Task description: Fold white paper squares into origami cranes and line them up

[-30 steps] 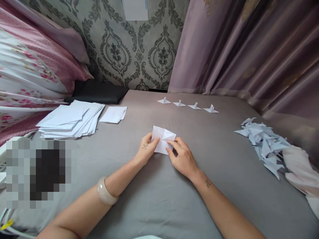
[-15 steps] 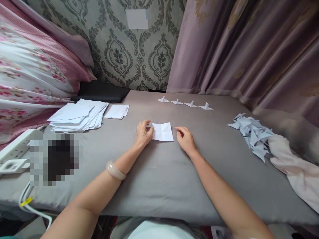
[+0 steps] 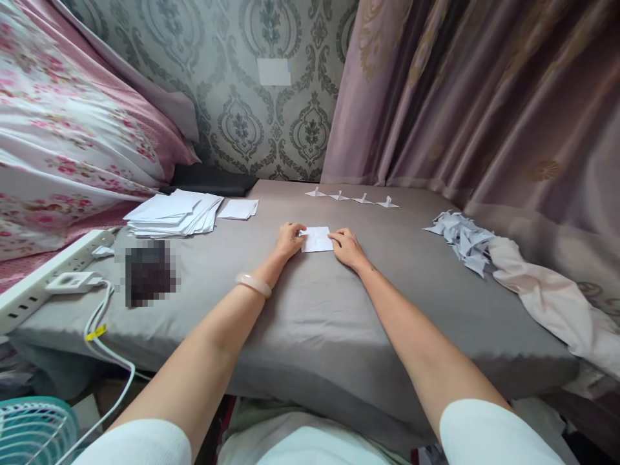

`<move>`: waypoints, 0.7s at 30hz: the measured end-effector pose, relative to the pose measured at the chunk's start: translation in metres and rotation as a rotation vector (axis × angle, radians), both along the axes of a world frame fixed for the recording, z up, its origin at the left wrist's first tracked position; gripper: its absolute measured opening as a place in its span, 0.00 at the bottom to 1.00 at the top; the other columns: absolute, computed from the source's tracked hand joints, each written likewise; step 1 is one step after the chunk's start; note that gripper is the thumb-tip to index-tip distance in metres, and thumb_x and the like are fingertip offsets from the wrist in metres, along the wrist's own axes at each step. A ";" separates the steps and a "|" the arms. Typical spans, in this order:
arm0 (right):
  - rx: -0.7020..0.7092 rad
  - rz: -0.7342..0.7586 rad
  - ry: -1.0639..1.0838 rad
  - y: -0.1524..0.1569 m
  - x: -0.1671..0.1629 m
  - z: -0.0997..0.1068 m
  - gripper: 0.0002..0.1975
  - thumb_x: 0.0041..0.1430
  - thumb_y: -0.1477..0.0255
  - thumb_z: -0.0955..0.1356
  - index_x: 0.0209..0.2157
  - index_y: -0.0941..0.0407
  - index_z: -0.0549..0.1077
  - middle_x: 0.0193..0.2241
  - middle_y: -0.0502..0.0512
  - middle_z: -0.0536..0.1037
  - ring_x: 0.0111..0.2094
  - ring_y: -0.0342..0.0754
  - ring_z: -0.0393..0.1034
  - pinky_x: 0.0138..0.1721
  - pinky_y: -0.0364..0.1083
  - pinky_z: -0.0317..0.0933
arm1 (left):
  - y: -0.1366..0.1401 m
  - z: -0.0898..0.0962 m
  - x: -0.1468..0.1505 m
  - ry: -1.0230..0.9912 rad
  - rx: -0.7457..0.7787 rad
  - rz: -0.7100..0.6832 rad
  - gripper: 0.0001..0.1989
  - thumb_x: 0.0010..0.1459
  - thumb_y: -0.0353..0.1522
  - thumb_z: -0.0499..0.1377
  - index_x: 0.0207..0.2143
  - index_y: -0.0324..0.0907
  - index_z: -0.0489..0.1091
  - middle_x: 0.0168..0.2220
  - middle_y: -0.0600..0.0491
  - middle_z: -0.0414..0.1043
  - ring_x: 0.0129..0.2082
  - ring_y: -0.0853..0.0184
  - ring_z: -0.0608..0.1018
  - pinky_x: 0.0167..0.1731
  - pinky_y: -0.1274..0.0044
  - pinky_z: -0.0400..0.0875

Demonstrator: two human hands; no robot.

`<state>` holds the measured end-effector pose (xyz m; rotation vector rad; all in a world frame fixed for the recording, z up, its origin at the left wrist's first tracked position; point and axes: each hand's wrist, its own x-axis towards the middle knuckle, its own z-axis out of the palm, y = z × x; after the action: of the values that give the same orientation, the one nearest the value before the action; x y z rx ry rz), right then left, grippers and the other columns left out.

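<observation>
A small white square sheet of paper (image 3: pixel 317 239) with crease lines lies on the grey cloth in front of me. At its left edge is my left hand (image 3: pixel 289 239), thumb and curled fingers closed on the paper's side. My right hand (image 3: pixel 345 247) pinches the right edge, fingers bent and thumb side toward me. Beyond the hands stand several folded paper pieces (image 3: pixel 364 199) in a row, each with a small upright point.
Left of me lie a large stack of white paper (image 3: pixel 177 216) and a smaller stack of squares (image 3: pixel 239 208). A heap of folded paper pieces (image 3: pixel 462 240) and a pale cloth (image 3: pixel 527 278) are at right. A power strip (image 3: pixel 53 281) with cables runs along the left edge.
My right hand has moved left from beside the paper to its right edge. My left hand stays at the left edge. The head view has shifted, bringing a teal fan into sight.
</observation>
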<state>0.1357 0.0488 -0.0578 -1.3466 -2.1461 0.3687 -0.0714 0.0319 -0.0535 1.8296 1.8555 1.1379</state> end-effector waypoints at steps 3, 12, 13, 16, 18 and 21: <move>0.005 -0.028 -0.081 -0.003 -0.003 0.002 0.19 0.61 0.75 0.60 0.48 0.54 0.76 0.49 0.59 0.70 0.50 0.52 0.62 0.54 0.49 0.57 | 0.000 -0.001 0.003 0.087 -0.004 -0.005 0.09 0.53 0.29 0.59 0.36 0.42 0.77 0.39 0.47 0.71 0.42 0.60 0.71 0.48 0.67 0.66; -0.003 -0.013 -0.326 -0.013 -0.005 0.014 0.28 0.60 0.77 0.59 0.58 0.38 0.65 0.52 0.54 0.67 0.48 0.52 0.60 0.52 0.51 0.56 | -0.008 0.003 0.014 0.309 0.011 -0.185 0.21 0.56 0.20 0.49 0.39 0.47 0.77 0.47 0.49 0.73 0.49 0.58 0.69 0.51 0.63 0.55; -0.005 -0.003 -0.350 -0.013 -0.005 0.015 0.28 0.61 0.76 0.58 0.58 0.37 0.65 0.52 0.53 0.66 0.48 0.52 0.59 0.52 0.51 0.56 | -0.008 0.003 0.014 0.320 0.008 -0.195 0.22 0.55 0.19 0.49 0.40 0.47 0.77 0.47 0.49 0.73 0.48 0.59 0.69 0.51 0.64 0.55; -0.008 0.007 -0.401 -0.011 -0.006 0.016 0.27 0.62 0.76 0.58 0.57 0.37 0.66 0.52 0.55 0.65 0.47 0.53 0.59 0.52 0.52 0.56 | -0.007 0.004 0.014 0.341 -0.002 -0.201 0.23 0.55 0.19 0.48 0.41 0.47 0.77 0.47 0.49 0.72 0.49 0.59 0.70 0.50 0.65 0.56; -0.008 -0.001 -0.416 -0.009 -0.007 0.015 0.27 0.61 0.76 0.57 0.58 0.40 0.66 0.52 0.57 0.65 0.47 0.54 0.59 0.51 0.53 0.56 | -0.007 0.004 0.014 0.351 -0.006 -0.199 0.23 0.55 0.19 0.49 0.42 0.48 0.77 0.47 0.50 0.72 0.49 0.60 0.70 0.49 0.67 0.56; 0.001 -0.003 -0.421 -0.006 -0.007 0.014 0.27 0.60 0.77 0.58 0.58 0.40 0.67 0.52 0.57 0.64 0.47 0.54 0.59 0.50 0.52 0.56 | -0.005 0.003 0.013 0.358 -0.009 -0.180 0.23 0.54 0.19 0.49 0.42 0.49 0.76 0.47 0.50 0.72 0.49 0.61 0.70 0.48 0.68 0.58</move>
<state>0.1285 0.0424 -0.0441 -1.5334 -2.4786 0.0844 -0.0584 0.0265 -0.0500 2.2617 1.8170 0.7781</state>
